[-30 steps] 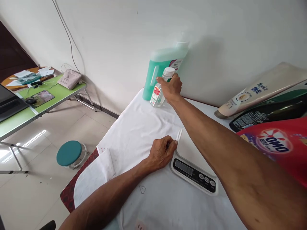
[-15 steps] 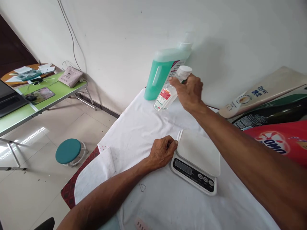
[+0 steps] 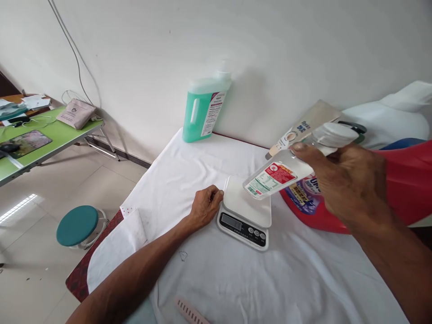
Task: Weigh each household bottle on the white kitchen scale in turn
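Observation:
My right hand (image 3: pixel 351 180) is wrapped round the neck of a clear plastic bottle (image 3: pixel 273 175) with a white cap and a red, white and green label. The bottle is tilted, its base toward the left, and it overlaps the right part of the scale's plate in view. A white digital kitchen scale (image 3: pixel 236 236) lies on the cloth, its display dark. At the left edge of its plate, my left hand (image 3: pixel 206 206) is closed, thumb and fingers pinched on the edge.
A green-liquid bottle (image 3: pixel 197 114) stands at the table's far corner by the wall. Along the right lie a beige Rejoice bottle (image 3: pixel 305 123), a red OMO bottle (image 3: pixel 405 180) and a white jug (image 3: pixel 378 117). A teal stool (image 3: pixel 77 225) stands on the floor at left.
My right hand has brought the clear bottle from beside the green one, rightward and nearer. My left hand stays at the scale's edge. The view has turned right.

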Tool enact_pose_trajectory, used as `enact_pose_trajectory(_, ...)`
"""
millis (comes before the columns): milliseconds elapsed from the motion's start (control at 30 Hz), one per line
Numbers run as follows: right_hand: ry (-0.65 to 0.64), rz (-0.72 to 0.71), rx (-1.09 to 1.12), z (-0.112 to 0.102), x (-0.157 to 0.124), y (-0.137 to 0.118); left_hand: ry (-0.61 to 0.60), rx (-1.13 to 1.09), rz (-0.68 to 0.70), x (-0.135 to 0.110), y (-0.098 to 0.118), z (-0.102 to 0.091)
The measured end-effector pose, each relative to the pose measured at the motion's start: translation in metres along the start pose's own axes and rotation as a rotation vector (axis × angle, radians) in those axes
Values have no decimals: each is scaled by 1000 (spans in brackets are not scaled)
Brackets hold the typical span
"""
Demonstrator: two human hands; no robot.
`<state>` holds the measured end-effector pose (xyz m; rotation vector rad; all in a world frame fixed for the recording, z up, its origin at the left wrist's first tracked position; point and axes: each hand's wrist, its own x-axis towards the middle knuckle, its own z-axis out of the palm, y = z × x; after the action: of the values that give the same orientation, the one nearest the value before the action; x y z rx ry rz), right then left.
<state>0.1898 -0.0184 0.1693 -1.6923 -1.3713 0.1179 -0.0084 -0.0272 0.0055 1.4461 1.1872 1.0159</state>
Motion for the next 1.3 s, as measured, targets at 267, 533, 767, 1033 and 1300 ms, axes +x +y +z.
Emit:
enact_pose_trajectory(267,-30,78,-17,-8,-16,24,-8,-8,-5,-1,3,-1)
enact_pose_trajectory(533,-62,59,-36,0,-26,20,-8,-9,8,0,3,0)
enact_pose_trajectory(767,-113,65,21,2,-25,19,-6,-8,15,0,1,1)
enact_pose_trajectory(1033,-134,38,222,-8,-38,33,-5,6,30,0,0,-1)
enact_pose_trajectory(1300,174,396,471,-23,-98,102,-4,15,17,-2,6,-2)
